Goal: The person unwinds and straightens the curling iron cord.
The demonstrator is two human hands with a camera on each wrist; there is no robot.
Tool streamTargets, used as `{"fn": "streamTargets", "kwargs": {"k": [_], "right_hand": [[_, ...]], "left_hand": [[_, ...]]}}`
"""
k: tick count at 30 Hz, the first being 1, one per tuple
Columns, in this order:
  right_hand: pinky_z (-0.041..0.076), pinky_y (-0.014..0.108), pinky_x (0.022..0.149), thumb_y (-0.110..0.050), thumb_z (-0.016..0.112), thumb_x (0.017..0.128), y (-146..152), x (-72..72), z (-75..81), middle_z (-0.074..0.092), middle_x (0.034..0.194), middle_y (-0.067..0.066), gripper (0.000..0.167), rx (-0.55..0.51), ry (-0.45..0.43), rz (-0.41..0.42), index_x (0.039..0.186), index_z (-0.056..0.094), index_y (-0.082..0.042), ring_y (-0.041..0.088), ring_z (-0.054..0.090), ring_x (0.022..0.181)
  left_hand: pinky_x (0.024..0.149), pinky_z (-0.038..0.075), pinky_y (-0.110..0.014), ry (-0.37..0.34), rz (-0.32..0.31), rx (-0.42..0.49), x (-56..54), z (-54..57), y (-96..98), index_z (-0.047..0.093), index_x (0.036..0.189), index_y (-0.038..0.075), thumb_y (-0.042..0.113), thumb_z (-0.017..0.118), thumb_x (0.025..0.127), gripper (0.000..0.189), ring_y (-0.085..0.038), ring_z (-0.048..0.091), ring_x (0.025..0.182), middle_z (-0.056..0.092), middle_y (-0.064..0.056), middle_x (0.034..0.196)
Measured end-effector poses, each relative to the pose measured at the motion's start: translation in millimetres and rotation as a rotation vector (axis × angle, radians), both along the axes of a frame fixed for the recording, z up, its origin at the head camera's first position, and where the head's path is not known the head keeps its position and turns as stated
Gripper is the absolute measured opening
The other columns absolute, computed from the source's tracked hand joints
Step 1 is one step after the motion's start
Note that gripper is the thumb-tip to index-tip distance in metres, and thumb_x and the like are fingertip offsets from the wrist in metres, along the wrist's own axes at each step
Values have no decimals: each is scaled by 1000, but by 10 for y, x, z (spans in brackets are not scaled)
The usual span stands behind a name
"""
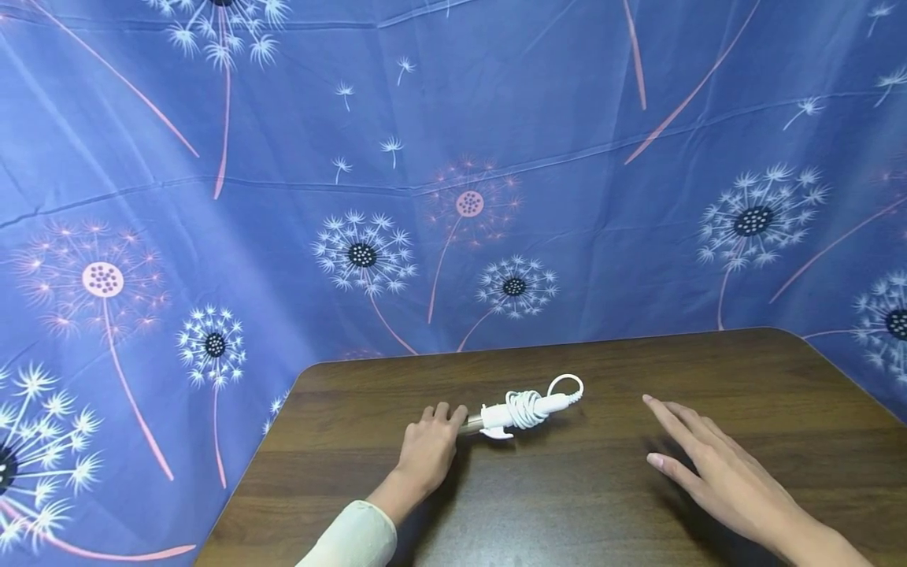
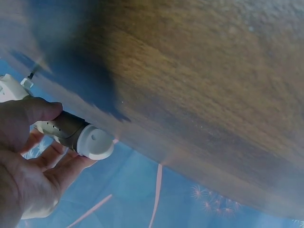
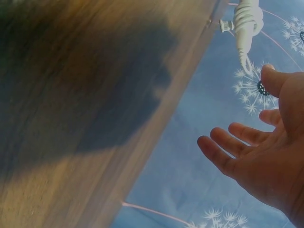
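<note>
A white-handled curling iron (image 1: 496,416) is held over the left half of the table, its handle towards the right. Its white cord (image 1: 525,409) is wound around the handle, with a loop sticking out at the end. My left hand (image 1: 428,450) grips the metallic barrel. In the left wrist view the thumb lies on the barrel (image 2: 69,127) and the fingers are behind it, with a white end cap (image 2: 96,143) beyond them. My right hand (image 1: 719,468) hovers over the table's right side, fingers extended, thumb apart, holding nothing.
A brown wood-grain table (image 1: 567,504) with rounded corners lies under both hands. Behind it and to its left hangs a blue cloth (image 1: 609,236) with dandelion prints, close to the table's far edge.
</note>
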State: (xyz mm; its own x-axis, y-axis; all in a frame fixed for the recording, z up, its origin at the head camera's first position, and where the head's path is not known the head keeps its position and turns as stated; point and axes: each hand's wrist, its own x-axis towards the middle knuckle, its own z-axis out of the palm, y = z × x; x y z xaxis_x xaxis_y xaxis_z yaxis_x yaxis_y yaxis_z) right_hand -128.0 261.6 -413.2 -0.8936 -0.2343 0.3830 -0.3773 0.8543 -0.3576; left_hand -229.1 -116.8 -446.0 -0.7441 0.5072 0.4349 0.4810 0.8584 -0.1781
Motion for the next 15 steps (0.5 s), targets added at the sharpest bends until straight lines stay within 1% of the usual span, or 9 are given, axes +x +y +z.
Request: {"fn": "streamTargets", "kwargs": {"k": [6, 12, 15], "right_hand": [[40, 67, 78, -43, 58, 94, -10, -22, 34, 38, 145, 17, 73, -40, -94, -12, 153, 16, -33, 46, 40, 126], [40, 63, 82, -41, 59, 93, -37, -37, 63, 40, 144, 15, 72, -96, -84, -7, 153, 19, -34, 41, 41, 127], [38, 63, 84, -40, 60, 93, -39, -51, 64, 39, 145, 16, 72, -137, -97, 1, 153, 20, -34, 42, 40, 127]], "left_hand": [[38, 38, -32, 69, -24, 28, -1, 28, -4, 55, 107, 17, 9, 76, 70, 43, -23, 57, 71, 56, -4, 85], [38, 39, -32, 95, -34, 35, 24, 79, 4, 56, 109, 18, 10, 76, 71, 44, -24, 58, 73, 57, -5, 87], [38, 40, -32, 96, -44, 39, 41, 100, 12, 55, 111, 18, 11, 77, 71, 47, -24, 59, 74, 58, -5, 89]]}}
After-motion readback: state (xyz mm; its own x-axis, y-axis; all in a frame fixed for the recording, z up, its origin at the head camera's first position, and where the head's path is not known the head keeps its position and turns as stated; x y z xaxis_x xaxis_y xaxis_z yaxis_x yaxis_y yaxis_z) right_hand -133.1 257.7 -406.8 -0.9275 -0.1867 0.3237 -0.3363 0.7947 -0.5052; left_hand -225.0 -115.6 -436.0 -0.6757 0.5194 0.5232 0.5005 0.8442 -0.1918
